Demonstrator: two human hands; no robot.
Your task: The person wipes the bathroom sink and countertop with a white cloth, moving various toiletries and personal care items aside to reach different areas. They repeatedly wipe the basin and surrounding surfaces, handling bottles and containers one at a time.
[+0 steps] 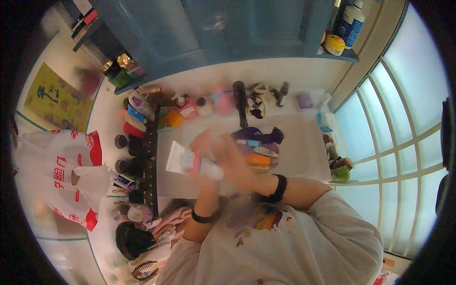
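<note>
A white squeeze tube with a pink band lies tilted across my left hand, which grips it around the middle. My right hand, blurred, is close by at the tube's right end; its fingers overlap the left hand, and whether they hold anything is unclear. Both wrists wear black bands. Beyond the hands, on the white surface, a dark purple cloth item lies with a light blue tube, a white tube and an orange packet beside it.
A black rack with bottles and jars stands left, beside a white and red tissue bag. A black hairbrush and several bottles line the back edge. Blue-grey cabinet doors hang above; a frosted window is right.
</note>
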